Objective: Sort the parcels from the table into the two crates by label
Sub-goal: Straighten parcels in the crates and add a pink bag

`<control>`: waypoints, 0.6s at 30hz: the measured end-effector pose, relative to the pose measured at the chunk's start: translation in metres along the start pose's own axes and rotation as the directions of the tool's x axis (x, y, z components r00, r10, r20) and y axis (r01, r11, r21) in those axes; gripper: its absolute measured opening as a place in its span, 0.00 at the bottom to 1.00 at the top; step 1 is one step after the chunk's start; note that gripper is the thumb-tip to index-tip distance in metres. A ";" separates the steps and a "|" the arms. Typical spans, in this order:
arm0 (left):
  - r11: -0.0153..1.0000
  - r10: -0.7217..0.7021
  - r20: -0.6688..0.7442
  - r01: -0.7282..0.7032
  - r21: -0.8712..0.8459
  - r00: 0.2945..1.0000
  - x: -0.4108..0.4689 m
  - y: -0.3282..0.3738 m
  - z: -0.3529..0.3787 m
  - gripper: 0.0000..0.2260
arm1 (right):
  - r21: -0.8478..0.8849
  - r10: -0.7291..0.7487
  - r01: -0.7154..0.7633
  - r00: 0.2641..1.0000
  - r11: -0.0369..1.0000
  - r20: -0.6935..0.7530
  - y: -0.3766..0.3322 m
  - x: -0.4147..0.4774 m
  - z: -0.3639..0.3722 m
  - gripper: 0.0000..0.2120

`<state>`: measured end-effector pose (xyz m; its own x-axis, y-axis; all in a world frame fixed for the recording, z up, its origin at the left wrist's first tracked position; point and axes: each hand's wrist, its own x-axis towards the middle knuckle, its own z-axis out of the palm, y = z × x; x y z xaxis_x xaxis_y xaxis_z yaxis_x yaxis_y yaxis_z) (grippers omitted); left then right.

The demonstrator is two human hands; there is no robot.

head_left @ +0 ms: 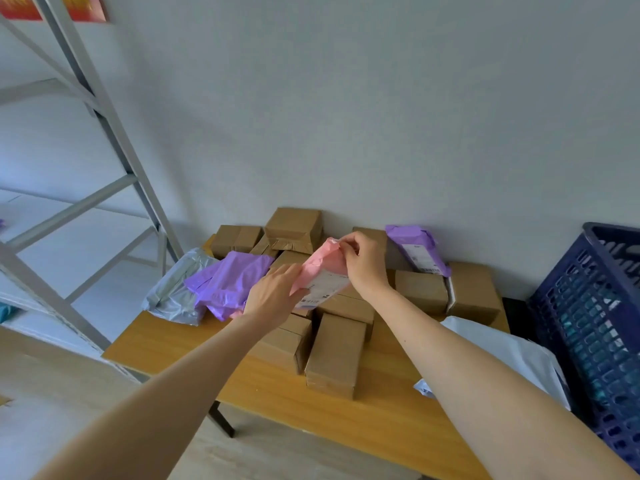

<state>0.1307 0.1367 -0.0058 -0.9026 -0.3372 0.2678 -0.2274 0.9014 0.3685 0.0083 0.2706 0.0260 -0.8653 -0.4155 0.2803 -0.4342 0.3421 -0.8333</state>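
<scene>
A pink mailer bag (pixel 323 263) with a white label is held up above the pile of parcels on the wooden table (pixel 180 344). My right hand (pixel 363 263) pinches its upper edge. My left hand (pixel 273 294) grips its lower left side near the label. Several brown cardboard boxes (pixel 334 355) fill the middle and back of the table. A purple mailer (pixel 228 282) and a grey mailer (pixel 176 292) lie at the left, another purple mailer (pixel 417 249) leans at the back right. A dark blue crate (pixel 595 323) stands at the right of the table.
A white mailer (pixel 502 355) lies at the table's right end beside the crate, partly under my right forearm. A grey metal shelf frame (pixel 104 133) stands at the left. The wall is close behind the table.
</scene>
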 end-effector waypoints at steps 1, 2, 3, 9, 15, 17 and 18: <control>1.000 0.011 0.008 -0.011 -0.008 1.000 -0.002 0.004 0.000 0.14 | 0.017 0.007 -0.007 1.000 1.000 0.004 0.001 -0.002 -0.005 0.06; 1.000 0.025 0.016 -0.024 -0.010 1.000 -0.004 0.008 0.000 0.13 | 0.027 0.015 -0.015 1.000 1.000 0.007 0.001 -0.004 -0.010 0.05; 0.999 0.040 0.022 -0.040 -0.006 0.999 -0.005 0.011 -0.001 0.13 | 0.029 0.026 -0.026 1.000 0.999 0.007 0.002 -0.006 -0.016 0.06; 0.994 0.033 -0.009 -0.032 0.103 0.999 -0.002 0.021 -0.013 0.19 | 0.103 0.195 -0.189 0.979 0.977 -0.060 0.011 -0.012 -0.035 0.08; 0.978 0.017 -0.131 0.011 0.209 0.991 0.004 0.024 -0.031 0.25 | 0.349 0.481 -0.415 0.867 0.840 -0.128 0.016 -0.013 -0.039 0.08; 0.983 0.050 -0.184 -0.016 0.182 0.982 0.006 0.025 -0.035 0.20 | 0.469 0.587 -0.477 0.802 0.743 -0.113 0.016 -0.013 -0.036 0.08; 0.984 0.085 -0.206 -0.050 0.170 0.975 0.007 0.026 -0.036 0.16 | 0.524 0.625 -0.492 0.774 0.695 -0.102 0.014 -0.014 -0.036 0.09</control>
<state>0.1318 0.1475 0.0378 -0.8238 -0.3077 0.4762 -0.2404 0.9502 0.1981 0.0050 0.3111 0.0276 -0.9666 -0.0217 -0.2554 0.2555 0.0006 -0.9668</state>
